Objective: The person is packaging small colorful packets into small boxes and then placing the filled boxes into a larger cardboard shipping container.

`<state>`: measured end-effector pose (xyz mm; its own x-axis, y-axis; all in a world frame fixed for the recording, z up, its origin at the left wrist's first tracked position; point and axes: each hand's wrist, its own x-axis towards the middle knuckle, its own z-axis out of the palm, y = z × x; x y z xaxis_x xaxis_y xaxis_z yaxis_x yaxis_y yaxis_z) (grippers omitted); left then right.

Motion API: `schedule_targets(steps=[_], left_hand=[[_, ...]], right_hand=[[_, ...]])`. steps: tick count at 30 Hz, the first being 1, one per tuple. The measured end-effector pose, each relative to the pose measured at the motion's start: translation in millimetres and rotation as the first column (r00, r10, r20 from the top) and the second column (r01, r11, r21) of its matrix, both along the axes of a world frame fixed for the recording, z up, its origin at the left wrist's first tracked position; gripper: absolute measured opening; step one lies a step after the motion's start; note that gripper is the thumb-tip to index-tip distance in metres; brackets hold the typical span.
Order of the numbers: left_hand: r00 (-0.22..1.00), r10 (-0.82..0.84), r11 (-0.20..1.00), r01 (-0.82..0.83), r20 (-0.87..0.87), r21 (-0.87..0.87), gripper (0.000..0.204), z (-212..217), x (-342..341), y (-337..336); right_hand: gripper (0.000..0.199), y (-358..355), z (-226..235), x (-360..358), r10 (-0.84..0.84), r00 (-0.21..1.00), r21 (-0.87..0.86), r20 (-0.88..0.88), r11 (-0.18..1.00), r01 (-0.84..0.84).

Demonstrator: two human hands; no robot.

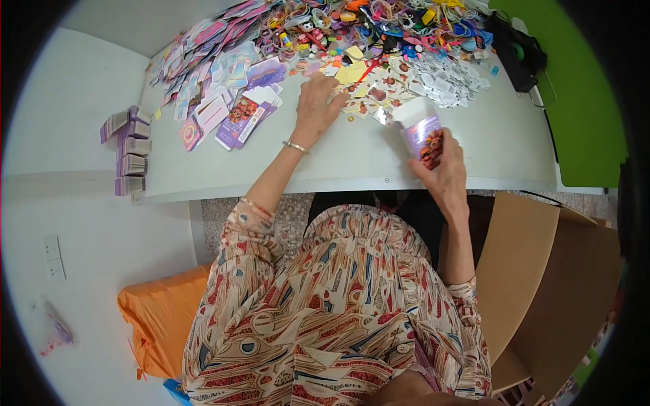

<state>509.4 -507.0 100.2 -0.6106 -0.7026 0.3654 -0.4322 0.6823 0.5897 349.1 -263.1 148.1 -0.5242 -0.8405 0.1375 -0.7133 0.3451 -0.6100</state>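
While the right hand [443,172] has its grip clamped on a small open purple-and-white carton [421,132] held above the worktop's [352,166] near edge, the left hand [318,108] rests flat, fingers spread, on loose small stickers [359,84] mid-worktop. Flat purple packaging cards [237,111] lie left of it. Stack of folded purple cartons [128,149] at the left edge. Cardboard box [535,271] stands off the near right corner.
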Motion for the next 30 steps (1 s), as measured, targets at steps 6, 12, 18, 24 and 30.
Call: schedule_targets(steps=[6,12,18,24,30], left_hand=[[0.986,0.026,0.982,0.005,0.162,-0.188,0.031,-6,-19,-6],[1.0,-0.002,0.961,-0.004,-0.02,-0.277,0.018,-13,-17,-9],[0.991,-0.133,0.932,0.133,0.024,-0.337,0.018,-2,-12,-1],[0.995,0.099,0.943,-0.093,0.004,-0.319,0.03,5,39,-93],[0.816,0.284,0.937,-0.123,0.503,-0.328,0.051,15,79,-138]], right_hand=[[0.077,-3,-1,9,0.008,1.0,0.031,-0.022,1.0,-0.008],[0.078,-5,-2,17,0.045,0.999,0.043,-0.007,0.998,-0.044],[0.08,-10,-2,18,0.062,0.998,0.072,0.007,0.995,-0.062],[0.079,-7,-3,18,0.067,0.997,0.036,-0.034,0.997,-0.066],[0.08,-14,-10,20,0.082,0.989,0.065,-0.121,0.995,-0.075]])
